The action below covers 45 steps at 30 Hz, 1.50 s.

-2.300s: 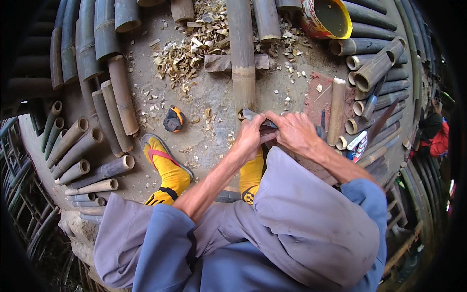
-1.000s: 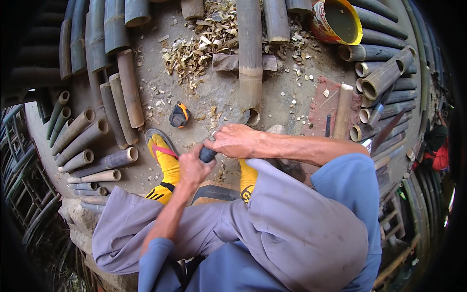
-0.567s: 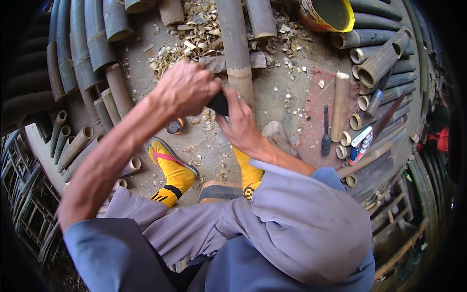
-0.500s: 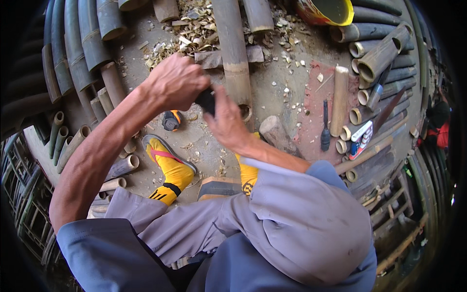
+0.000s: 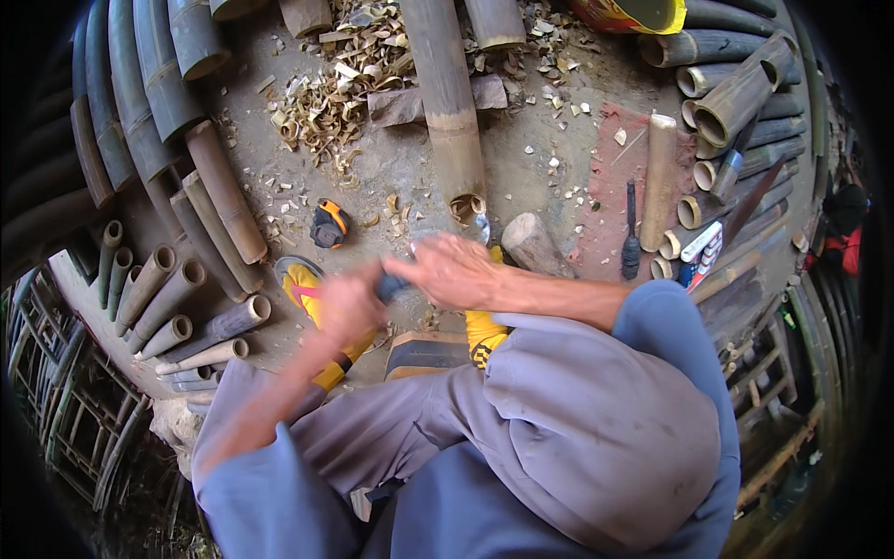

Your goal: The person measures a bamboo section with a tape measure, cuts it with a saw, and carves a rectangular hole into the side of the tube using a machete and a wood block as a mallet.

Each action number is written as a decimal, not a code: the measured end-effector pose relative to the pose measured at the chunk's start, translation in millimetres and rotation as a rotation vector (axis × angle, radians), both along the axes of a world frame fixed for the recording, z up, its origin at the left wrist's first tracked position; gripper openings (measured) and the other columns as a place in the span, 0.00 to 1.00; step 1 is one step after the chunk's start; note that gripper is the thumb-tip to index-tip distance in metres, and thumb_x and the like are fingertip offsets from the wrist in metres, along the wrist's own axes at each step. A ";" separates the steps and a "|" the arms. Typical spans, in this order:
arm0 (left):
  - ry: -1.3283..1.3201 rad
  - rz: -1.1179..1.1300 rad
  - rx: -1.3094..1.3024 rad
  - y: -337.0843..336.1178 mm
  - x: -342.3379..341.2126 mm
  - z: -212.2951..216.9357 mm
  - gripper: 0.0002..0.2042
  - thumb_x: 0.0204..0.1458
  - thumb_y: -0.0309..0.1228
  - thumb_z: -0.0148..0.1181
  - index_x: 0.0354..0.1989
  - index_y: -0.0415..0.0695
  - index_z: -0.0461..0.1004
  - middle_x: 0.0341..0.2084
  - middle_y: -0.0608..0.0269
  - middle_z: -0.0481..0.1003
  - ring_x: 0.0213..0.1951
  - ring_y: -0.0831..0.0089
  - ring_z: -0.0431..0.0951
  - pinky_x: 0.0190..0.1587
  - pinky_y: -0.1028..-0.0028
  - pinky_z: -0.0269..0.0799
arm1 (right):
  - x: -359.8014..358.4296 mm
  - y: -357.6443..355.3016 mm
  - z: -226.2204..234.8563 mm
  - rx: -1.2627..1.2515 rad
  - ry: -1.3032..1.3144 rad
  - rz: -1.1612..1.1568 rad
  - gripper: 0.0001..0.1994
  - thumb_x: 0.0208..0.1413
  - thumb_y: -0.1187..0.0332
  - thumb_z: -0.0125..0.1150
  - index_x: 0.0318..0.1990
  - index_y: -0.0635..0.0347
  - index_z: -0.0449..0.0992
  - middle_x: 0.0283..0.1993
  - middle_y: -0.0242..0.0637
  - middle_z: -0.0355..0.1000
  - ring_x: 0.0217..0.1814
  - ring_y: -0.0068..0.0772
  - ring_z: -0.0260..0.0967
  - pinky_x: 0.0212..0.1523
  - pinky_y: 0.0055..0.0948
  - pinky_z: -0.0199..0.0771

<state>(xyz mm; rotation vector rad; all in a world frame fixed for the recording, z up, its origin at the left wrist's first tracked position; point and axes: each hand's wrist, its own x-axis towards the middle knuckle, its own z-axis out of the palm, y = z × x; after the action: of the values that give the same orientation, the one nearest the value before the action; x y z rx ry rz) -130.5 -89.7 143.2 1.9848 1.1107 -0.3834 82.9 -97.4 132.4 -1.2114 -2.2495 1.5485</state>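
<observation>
**A:** Both your hands have dropped since half a second ago: your left hand (image 5: 349, 303) was raised high over the shavings, and now it sits low, just above your yellow shoe (image 5: 312, 298). What are you gripping?

**B:** You tell me what shows.

**A:** Your left hand is closed around a dark handle (image 5: 391, 284); the motion blurs it, so I cannot tell what tool it belongs to. Your right hand (image 5: 456, 270) lies over the far end of that handle, fingers curled down on it, touching your left. A bit of bright metal (image 5: 481, 226) peeks out just past your right hand, at the cut end of the long bamboo pole (image 5: 447, 93) that runs away from you across the ground.

**B:** And around that?

**A:** Just right of your right hand lies a short round wooden block (image 5: 535, 244). Left of the pole's end sits a small orange and black tape measure (image 5: 328, 224). A pile of pale bamboo shavings (image 5: 335, 84) spreads beside the far part of the pole. To your right, on a reddish mat (image 5: 610, 186), you have a dark-handled chisel (image 5: 630, 233) beside a short bamboo section (image 5: 659, 177). Cut bamboo tubes (image 5: 186, 289) are stacked at your left, open ends toward you, and more tubes (image 5: 736, 93) are piled at your right. A yellow and red bucket (image 5: 643, 11) sits at the top edge.
</observation>
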 end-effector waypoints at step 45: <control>0.075 0.322 0.025 13.6 18.2 29.2 0.14 0.33 0.34 0.66 0.30 0.45 0.74 0.21 0.49 0.77 0.24 0.52 0.78 0.32 0.58 0.76 | -7.0 32.2 2.7 0.034 -0.043 0.134 0.13 0.47 0.72 0.54 0.43 0.52 0.70 0.25 0.45 0.72 0.31 0.53 0.74 0.32 0.47 0.74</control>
<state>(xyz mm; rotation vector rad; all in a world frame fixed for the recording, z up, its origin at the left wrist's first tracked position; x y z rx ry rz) -112.3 -76.1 172.4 1.7837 1.4618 -0.2760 75.9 -65.2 135.1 -1.1162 -2.4192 1.5356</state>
